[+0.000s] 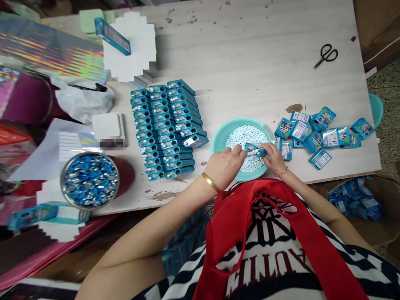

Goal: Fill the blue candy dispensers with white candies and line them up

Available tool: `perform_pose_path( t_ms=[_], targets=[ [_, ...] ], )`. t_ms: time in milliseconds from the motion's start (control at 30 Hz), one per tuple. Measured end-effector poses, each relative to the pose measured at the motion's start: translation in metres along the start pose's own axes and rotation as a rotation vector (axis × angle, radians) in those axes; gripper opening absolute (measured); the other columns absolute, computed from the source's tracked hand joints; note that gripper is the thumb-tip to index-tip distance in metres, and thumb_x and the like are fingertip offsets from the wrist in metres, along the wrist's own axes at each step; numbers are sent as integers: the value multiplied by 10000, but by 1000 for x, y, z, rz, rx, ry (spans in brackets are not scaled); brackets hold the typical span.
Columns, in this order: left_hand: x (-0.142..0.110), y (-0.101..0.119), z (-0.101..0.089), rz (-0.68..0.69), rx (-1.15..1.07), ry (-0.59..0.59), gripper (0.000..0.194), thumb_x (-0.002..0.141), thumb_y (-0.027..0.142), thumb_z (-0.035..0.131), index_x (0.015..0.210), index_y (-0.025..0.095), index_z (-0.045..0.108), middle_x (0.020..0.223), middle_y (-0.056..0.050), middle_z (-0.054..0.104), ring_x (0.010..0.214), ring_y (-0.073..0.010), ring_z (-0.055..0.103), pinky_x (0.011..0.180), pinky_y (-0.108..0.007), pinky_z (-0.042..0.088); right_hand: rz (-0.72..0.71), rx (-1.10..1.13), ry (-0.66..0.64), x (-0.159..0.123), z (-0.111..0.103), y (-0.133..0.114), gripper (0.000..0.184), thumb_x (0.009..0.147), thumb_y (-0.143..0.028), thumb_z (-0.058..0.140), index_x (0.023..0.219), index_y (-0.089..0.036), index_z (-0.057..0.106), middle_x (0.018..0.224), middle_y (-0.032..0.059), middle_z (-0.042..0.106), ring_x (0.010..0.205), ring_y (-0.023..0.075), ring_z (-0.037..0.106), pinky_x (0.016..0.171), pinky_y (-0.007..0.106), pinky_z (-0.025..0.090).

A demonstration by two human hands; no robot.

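Observation:
Over a mint-green basin [218, 135] of small white candies [246, 135], my right hand [275, 158] grips a small blue candy box [256, 148], tilted toward the left. White candies show at the box's near end. My left hand [226, 164], with a gold bangle at the wrist, is closed close beside that end. Whatever its fingers hold is hidden by the hand. To the left, blue boxes [167, 129] stand in three packed columns, their round top openings showing and white candies in some.
Several loose blue packets [312, 133] lie at the right, with black scissors [326, 56] farther back. A metal pot [64, 183] of shiny blue-and-silver pieces stands at the left front. White cut card [140, 41] lies at the back left. Below the right edge, a carton [387, 208] holds more blue packets.

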State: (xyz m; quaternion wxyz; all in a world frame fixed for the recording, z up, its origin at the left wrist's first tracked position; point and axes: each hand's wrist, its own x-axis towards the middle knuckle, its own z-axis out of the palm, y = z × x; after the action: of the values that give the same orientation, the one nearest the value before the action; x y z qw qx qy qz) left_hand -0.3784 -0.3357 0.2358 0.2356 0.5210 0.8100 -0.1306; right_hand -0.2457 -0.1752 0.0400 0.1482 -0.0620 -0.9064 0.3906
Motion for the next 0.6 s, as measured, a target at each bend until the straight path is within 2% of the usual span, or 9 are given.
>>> perform_pose_path(
  t_ms=[100,167,200,267,333,433,500,600],
  targets=[
    [-13,-2,-5,-4,14,53,297,963,91,353,1066,155,624,1023,-116,626,908,-257,663,603,-318,503,-22,90,34,-1,1,-2,412,881,-139,507,1282,-227,527,1214,120,624,1182,273,575,1057,507,486],
    [-16,-13,4,5,-67,147,235,963,145,413,1093,170,607,1082,-107,620,892,-240,663,611,-314,516,-26,159,43,-2,2,-5,392,891,-160,522,1278,-225,523,1206,117,628,1174,261,582,1036,483,500],
    [-14,-21,13,32,-140,212,217,961,207,467,1139,179,588,1138,-107,610,921,-237,662,636,-316,531,-22,192,38,-2,3,-7,385,895,-171,529,1277,-226,522,1203,113,630,1170,255,587,1026,471,507],
    [-2,-34,36,129,-308,336,383,926,356,581,1267,192,517,1265,-123,568,1046,-253,641,725,-328,559,-14,244,8,-2,7,-13,377,902,-202,545,1278,-229,523,1211,108,635,1172,249,597,1016,455,514],
    [14,-41,60,228,-431,395,511,901,418,620,1333,194,464,1289,-132,558,1104,-254,620,795,-336,558,-15,281,-33,0,11,-19,360,915,-250,557,1273,-228,539,1213,108,645,1169,251,610,1013,444,518],
    [27,-45,88,273,-516,369,358,937,364,567,1247,191,522,1123,-98,616,961,-207,642,785,-314,540,-18,310,-112,7,9,-20,411,924,-366,590,1311,-238,538,1249,106,646,1190,261,611,1039,441,506],
    [24,-54,98,221,-554,391,292,943,343,558,1193,191,549,1070,-81,624,932,-194,633,796,-305,528,29,236,-90,15,-3,-5,540,914,-469,603,1389,-242,482,1329,121,607,1256,278,572,1087,464,469],
    [4,-83,110,13,-579,537,308,927,345,585,1197,200,551,1100,-79,619,1011,-208,609,850,-314,516,282,-116,116,36,-34,46,653,938,-567,492,1463,-188,411,1436,185,504,1365,327,452,1155,555,355]
  ],
)
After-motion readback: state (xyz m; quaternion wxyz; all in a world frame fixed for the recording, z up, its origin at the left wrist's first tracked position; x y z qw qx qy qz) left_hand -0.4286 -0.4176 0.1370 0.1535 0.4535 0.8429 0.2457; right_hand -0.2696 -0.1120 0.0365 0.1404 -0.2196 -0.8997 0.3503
